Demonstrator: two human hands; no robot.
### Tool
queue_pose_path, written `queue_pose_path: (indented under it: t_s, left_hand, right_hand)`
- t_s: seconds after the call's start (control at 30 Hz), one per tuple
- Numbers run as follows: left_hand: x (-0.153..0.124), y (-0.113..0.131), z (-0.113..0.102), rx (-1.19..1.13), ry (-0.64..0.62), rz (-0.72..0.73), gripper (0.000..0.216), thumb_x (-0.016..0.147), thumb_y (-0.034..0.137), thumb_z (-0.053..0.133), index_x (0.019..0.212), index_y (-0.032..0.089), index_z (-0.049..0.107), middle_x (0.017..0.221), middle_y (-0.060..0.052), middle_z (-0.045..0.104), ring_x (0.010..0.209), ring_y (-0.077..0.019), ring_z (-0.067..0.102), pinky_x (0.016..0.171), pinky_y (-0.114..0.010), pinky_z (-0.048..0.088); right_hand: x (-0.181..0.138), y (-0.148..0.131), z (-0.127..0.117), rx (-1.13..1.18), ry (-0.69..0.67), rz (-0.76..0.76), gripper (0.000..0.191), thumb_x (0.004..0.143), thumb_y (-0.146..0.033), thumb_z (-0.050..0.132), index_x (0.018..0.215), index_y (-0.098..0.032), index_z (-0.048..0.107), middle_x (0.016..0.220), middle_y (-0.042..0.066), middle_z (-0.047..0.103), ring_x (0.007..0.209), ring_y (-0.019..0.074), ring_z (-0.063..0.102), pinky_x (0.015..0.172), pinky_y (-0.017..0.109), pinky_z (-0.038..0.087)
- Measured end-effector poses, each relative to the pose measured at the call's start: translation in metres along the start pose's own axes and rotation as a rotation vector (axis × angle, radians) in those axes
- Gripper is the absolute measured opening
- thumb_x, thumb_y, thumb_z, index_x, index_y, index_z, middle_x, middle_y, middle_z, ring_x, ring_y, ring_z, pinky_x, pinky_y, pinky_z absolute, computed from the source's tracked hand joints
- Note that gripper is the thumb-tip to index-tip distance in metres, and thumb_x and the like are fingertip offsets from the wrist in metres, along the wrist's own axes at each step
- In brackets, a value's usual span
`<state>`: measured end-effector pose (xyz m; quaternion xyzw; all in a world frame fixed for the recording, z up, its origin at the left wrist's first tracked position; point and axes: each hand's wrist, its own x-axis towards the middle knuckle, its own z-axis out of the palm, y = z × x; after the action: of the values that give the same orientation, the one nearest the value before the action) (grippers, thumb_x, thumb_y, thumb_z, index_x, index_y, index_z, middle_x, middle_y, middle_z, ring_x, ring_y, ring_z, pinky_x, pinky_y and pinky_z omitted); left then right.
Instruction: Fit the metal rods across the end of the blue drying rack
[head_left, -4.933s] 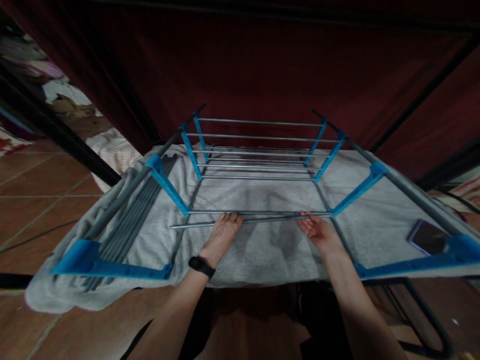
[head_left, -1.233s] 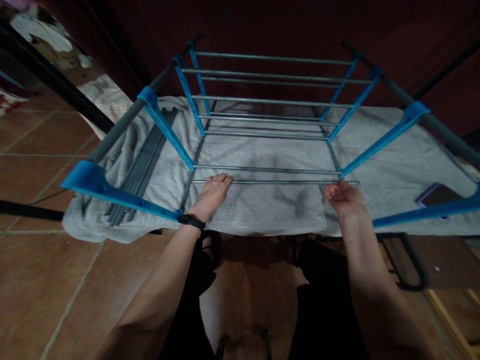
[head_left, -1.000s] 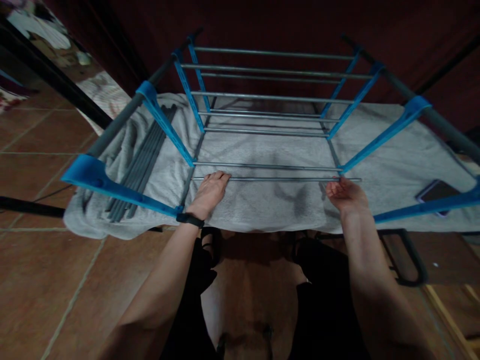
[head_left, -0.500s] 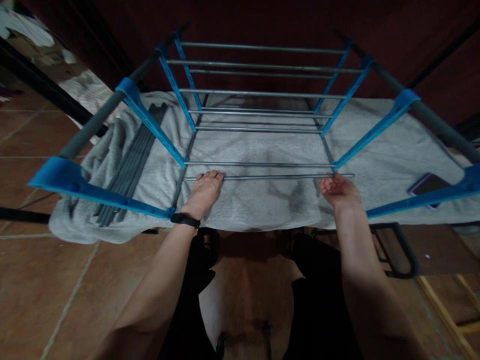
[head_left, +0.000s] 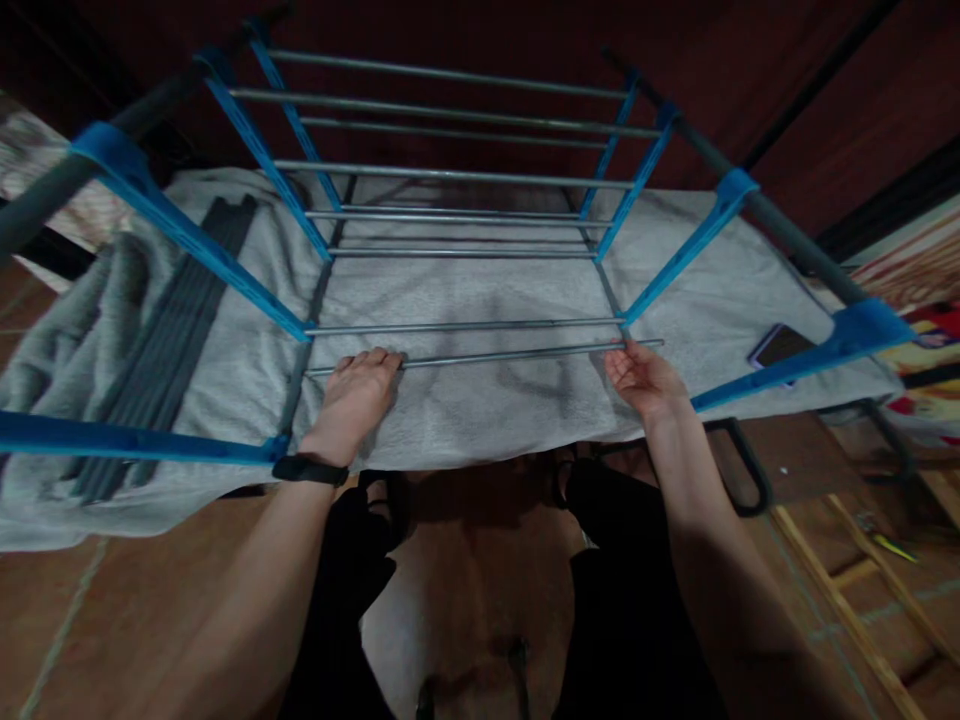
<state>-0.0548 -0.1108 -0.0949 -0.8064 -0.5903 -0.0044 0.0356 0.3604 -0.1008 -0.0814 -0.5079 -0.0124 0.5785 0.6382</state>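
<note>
A thin grey metal rod [head_left: 502, 356] runs between my hands, low at the front of a rack built of blue plastic side pieces and grey tubes. My left hand [head_left: 361, 390], with a black band on the wrist, is closed over the rod close to its left end. Palm up, my right hand [head_left: 643, 374] curls its fingers around the rod near the right end, which sticks out past the hand. Just behind it, another crossbar [head_left: 465, 327] spans the blue side pieces [head_left: 679, 250]. The rod's left end lies beside the dark lower tube [head_left: 296, 385].
A grey towel-like cloth [head_left: 480, 420] covers the surface under the rack. Several loose grey tubes [head_left: 169, 350] lie at the left. On the right is a phone [head_left: 780, 345]. A wooden frame [head_left: 847, 575] rests on the floor at lower right.
The view has swung right, so the rack appears farther left. Both hands keep hold of the rod, whose left end now looks slightly lower in the picture than its right end.
</note>
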Motion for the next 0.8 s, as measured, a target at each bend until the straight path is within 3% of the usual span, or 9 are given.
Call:
queue_pose_path:
  t_s: [0.33, 0.8]
  left_hand:
    - [0.000, -0.001, 0.000, -0.009, 0.000, 0.000, 0.042, 0.095, 0.014, 0.039, 0.126, 0.015, 0.067, 0.115, -0.017, 0.070, 0.108, -0.0317, 0.065, 0.097, -0.046, 0.046]
    - [0.002, 0.007, -0.008, -0.071, 0.016, -0.022, 0.036, 0.097, 0.024, 0.041, 0.121, 0.018, 0.067, 0.111, -0.014, 0.069, 0.107, -0.0302, 0.065, 0.096, -0.043, 0.048]
  right_hand:
    - [-0.003, 0.000, -0.011, -0.036, -0.017, 0.015, 0.018, 0.096, -0.005, 0.053, 0.087, -0.016, 0.065, 0.075, 0.003, 0.073, 0.066, 0.0116, 0.071, 0.072, 0.024, 0.065]
    - [-0.007, -0.002, -0.014, -0.028, -0.004, -0.002, 0.019, 0.097, -0.006, 0.052, 0.086, -0.017, 0.064, 0.073, 0.002, 0.072, 0.064, 0.0106, 0.069, 0.069, 0.022, 0.065]
